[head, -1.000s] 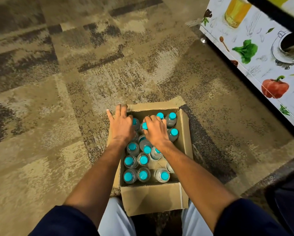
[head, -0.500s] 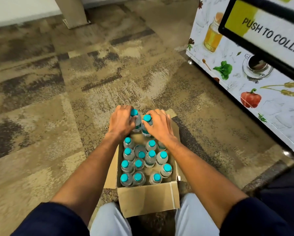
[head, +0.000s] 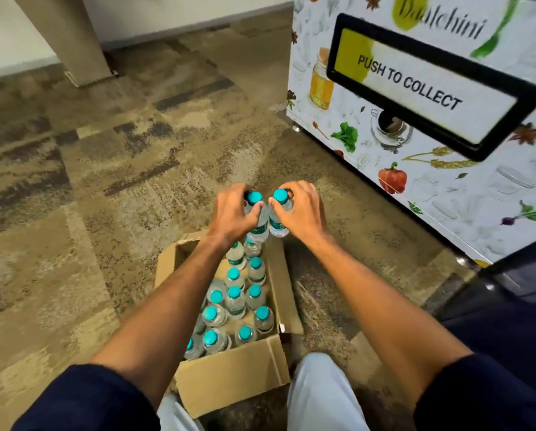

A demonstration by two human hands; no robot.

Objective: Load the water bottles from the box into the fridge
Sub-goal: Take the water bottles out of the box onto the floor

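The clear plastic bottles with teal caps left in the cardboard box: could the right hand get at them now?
Probably not yet: the right hand already grips a bottle. The box is open-topped, so nothing else blocks them.

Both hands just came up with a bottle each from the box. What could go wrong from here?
1. Left hand and right hand grip their bottles only near the caps; a bottle might slip and drop.
2. The two bottles hang close together and may knock.
3. The remaining bottles stand loosely in the box, some tilted; a dropped bottle could topple them.
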